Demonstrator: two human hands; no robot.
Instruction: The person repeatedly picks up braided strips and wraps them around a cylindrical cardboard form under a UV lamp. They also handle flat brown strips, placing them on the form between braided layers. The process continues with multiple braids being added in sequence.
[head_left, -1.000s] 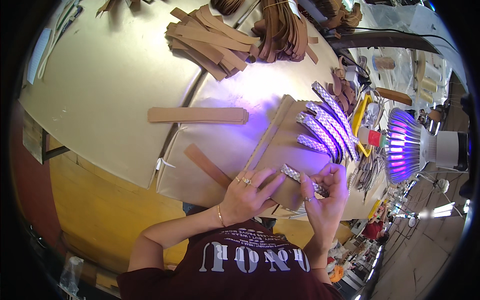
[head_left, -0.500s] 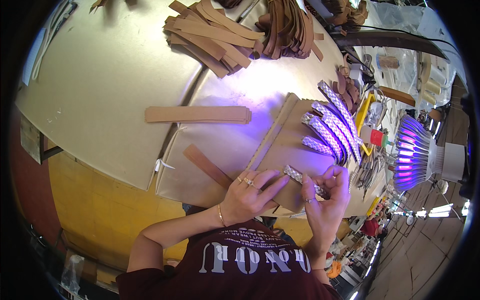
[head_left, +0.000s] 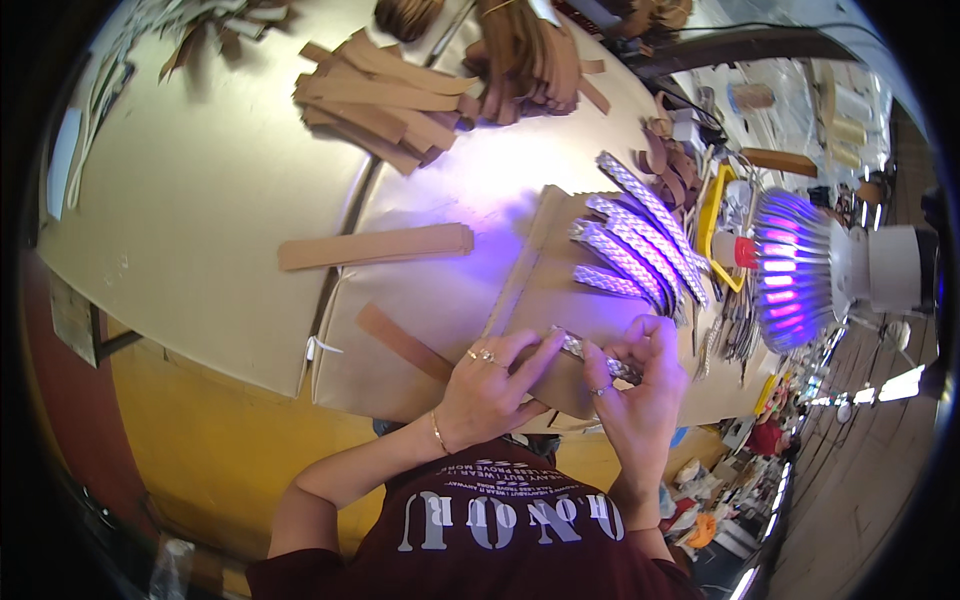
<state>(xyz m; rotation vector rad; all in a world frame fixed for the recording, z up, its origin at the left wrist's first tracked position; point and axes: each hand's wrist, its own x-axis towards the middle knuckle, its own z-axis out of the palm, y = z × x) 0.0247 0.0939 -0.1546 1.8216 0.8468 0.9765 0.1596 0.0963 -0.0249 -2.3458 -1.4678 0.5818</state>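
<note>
My left hand and my right hand both pinch a narrow braided silver strip held between them over a brown cardboard sheet. The left fingers press one end of the strip, the right fingers grip the other end. Several finished braided strips lie in a fan on the same sheet, just beyond my hands. A purple-lit lamp shines on them from the right.
Loose brown strips: one short, one long, a pile at the far side, darker bundles beside it. A yellow tool and clutter crowd the table's right edge. The tabletop is pale beige.
The view has shifted slightly; my hands stay on the braided strip, with the fingers working along it a little. Nothing was picked up or let go.
</note>
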